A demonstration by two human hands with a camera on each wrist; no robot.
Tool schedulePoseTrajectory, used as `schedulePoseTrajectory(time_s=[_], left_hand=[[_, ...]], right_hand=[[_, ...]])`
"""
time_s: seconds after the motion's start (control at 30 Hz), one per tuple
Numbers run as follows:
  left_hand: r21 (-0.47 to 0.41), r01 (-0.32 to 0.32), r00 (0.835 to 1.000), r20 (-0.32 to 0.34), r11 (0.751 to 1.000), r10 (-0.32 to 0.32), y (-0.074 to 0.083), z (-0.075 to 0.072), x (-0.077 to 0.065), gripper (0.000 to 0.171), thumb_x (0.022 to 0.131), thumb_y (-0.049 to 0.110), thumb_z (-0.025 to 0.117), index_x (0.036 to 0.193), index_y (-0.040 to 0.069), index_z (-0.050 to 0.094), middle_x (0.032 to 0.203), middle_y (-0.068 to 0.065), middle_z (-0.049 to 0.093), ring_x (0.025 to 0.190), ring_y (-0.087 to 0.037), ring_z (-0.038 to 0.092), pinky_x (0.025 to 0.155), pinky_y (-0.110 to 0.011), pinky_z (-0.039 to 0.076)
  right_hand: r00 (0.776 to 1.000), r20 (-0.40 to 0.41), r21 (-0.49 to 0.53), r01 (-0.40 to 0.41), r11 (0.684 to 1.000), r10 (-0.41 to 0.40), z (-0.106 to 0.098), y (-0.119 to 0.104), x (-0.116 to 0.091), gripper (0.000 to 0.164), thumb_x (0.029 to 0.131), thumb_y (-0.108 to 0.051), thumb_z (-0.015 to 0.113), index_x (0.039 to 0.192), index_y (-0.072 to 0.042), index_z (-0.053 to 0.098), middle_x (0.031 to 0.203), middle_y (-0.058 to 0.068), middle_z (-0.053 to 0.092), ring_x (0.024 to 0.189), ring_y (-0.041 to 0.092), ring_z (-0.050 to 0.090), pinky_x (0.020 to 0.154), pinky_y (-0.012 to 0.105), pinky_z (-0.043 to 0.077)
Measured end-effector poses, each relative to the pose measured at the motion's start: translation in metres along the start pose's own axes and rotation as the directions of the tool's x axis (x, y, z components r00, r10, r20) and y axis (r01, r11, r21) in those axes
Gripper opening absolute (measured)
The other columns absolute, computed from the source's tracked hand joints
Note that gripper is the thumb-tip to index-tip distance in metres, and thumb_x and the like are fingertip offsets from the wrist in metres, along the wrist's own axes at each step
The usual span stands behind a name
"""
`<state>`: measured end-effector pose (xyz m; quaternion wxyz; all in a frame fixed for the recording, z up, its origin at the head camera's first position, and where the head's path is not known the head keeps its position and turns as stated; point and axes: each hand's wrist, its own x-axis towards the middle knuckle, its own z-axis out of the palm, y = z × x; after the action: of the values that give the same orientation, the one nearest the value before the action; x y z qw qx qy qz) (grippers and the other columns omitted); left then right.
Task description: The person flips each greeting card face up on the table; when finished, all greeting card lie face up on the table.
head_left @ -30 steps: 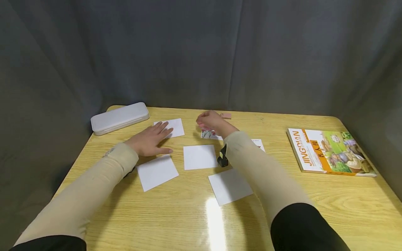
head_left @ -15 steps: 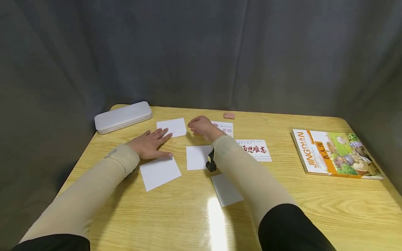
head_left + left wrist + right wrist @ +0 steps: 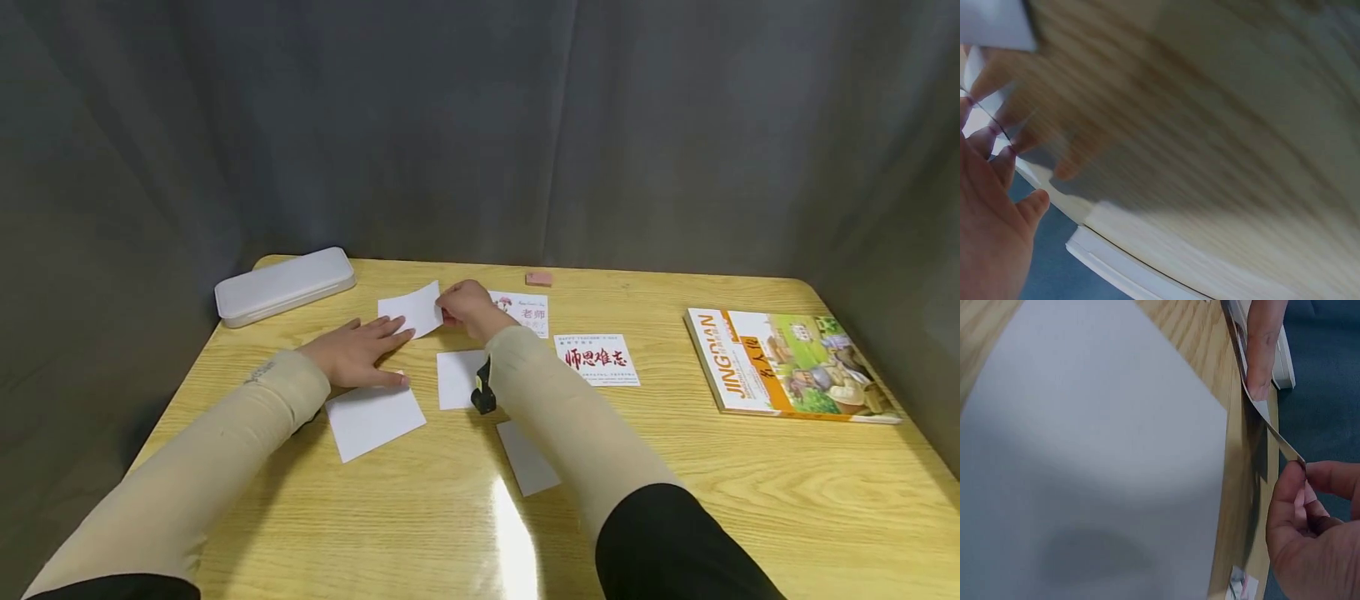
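The right hand pinches the card by one lifted side; the left hand, fingers spread, presses it; I fear a hard pull could crease it

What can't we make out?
Head view: right side of the middle white rectangular paper card, hidden by the right beige fabric sleeve.
Head view: smallest print on the white paper card with red lettering, too small.
Left wrist view: part of the left hand, cut off by the left edge.

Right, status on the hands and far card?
Left hand resting on far blank card. Right hand pinching its raised edge. Nothing seen in the way.
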<state>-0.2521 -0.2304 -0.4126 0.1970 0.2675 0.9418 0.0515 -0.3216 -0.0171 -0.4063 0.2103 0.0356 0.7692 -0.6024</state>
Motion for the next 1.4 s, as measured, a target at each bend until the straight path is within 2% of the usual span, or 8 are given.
schedulePoseTrajectory(time_s=[0.17, 0.27, 0.37, 0.53, 0.67, 1.03, 1.27, 1.4], left_hand=[[-0.113, 0.001, 0.998, -0.056, 0.994, -0.007, 0.002, -0.001, 0.005, 0.084, 0.102, 0.059, 0.054, 0.165, 0.011, 0.026, 0.170, -0.018, 0.014, 0.155, -0.038, 0.016, 0.122, -0.060, 0.016], [-0.342, 0.034, 0.989, -0.125, 0.939, -0.082, 0.004, -0.006, 0.012, 0.076, 0.106, 0.045, 0.054, 0.163, 0.002, 0.026, 0.168, -0.024, 0.019, 0.153, -0.042, 0.020, 0.122, -0.056, 0.021], [-0.605, 0.078, 0.966, -0.152, 0.792, -0.211, 0.008, -0.014, 0.017, 0.074, 0.108, 0.034, 0.051, 0.161, -0.006, 0.019, 0.165, -0.029, 0.022, 0.151, -0.045, 0.024, 0.121, -0.054, 0.025], [-0.879, 0.111, 0.918, -0.089, 0.464, -0.387, 0.013, -0.022, 0.025, 0.068, 0.109, 0.028, 0.046, 0.160, -0.008, 0.019, 0.166, -0.024, 0.021, 0.146, -0.040, 0.034, 0.118, -0.047, 0.034], [-0.947, 0.103, 0.891, -0.048, 0.304, -0.452, 0.014, -0.024, 0.031, 0.060, 0.109, 0.025, 0.046, 0.157, -0.007, 0.033, 0.159, -0.021, 0.030, 0.133, -0.032, 0.042, 0.114, -0.041, 0.037], [-0.965, 0.047, 0.860, -0.092, 0.258, -0.501, 0.018, -0.032, 0.032, 0.054, 0.109, 0.023, 0.045, 0.155, -0.005, 0.039, 0.128, -0.013, 0.050, 0.119, -0.027, 0.047, 0.108, -0.041, 0.041], [-0.976, -0.038, 0.846, -0.145, 0.213, -0.513, 0.019, -0.035, 0.034, 0.047, 0.110, 0.019, 0.045, 0.151, -0.006, 0.046, 0.110, -0.006, 0.063, 0.092, -0.008, 0.061, 0.090, -0.027, 0.049], [-0.982, -0.083, 0.833, -0.161, 0.168, -0.530, 0.018, -0.034, 0.036, 0.044, 0.110, 0.019, 0.047, 0.144, -0.009, 0.052, 0.106, -0.003, 0.067, 0.087, -0.004, 0.064, 0.086, -0.023, 0.051]], right_hand=[[0.999, 0.044, 0.077, 0.012, 0.997, -0.015, -0.016, 0.001, 0.000, 0.006, 0.101, 0.001, 0.058, 0.102, 0.004, 0.062, 0.084, 0.007, 0.056, 0.071, 0.015, 0.054, 0.073, 0.028, 0.053], [0.998, 0.064, 0.110, 0.014, 0.994, -0.021, -0.029, -0.001, -0.003, 0.003, 0.102, 0.000, 0.058, 0.102, 0.002, 0.060, 0.085, 0.008, 0.057, 0.072, 0.016, 0.055, 0.082, 0.033, 0.055], [0.998, 0.062, 0.124, 0.022, 0.992, -0.030, -0.039, -0.002, -0.005, 0.003, 0.103, -0.002, 0.058, 0.105, 0.001, 0.059, 0.089, 0.008, 0.057, 0.074, 0.017, 0.056, 0.095, 0.040, 0.053], [0.997, 0.074, 0.161, 0.020, 0.987, -0.033, -0.044, 0.000, -0.007, 0.003, 0.103, -0.003, 0.059, 0.105, -0.001, 0.058, 0.091, 0.008, 0.058, 0.076, 0.017, 0.057, 0.098, 0.042, 0.052], [0.994, 0.093, 0.160, 0.039, 0.986, -0.054, -0.044, 0.000, -0.009, 0.003, 0.104, -0.004, 0.059, 0.105, -0.002, 0.057, 0.091, 0.008, 0.058, 0.077, 0.017, 0.058, 0.090, 0.037, 0.054], [0.994, 0.062, 0.052, 0.092, 0.994, -0.095, -0.056, 0.001, -0.011, 0.004, 0.104, -0.007, 0.059, 0.104, -0.002, 0.060, 0.086, 0.003, 0.053, 0.074, 0.012, 0.050, 0.093, 0.038, 0.052], [0.992, 0.082, 0.125, 0.088, 0.988, -0.099, -0.064, 0.000, -0.010, 0.003, 0.104, -0.004, 0.058, 0.104, -0.001, 0.060, 0.087, 0.005, 0.061, 0.072, 0.012, 0.060, 0.073, 0.023, 0.056], [0.991, 0.106, 0.145, 0.071, 0.987, -0.087, -0.067, 0.000, -0.009, 0.010, 0.105, -0.005, 0.057, 0.111, 0.002, 0.061, 0.097, 0.011, 0.066, 0.078, 0.014, 0.065, 0.084, 0.028, 0.059]])
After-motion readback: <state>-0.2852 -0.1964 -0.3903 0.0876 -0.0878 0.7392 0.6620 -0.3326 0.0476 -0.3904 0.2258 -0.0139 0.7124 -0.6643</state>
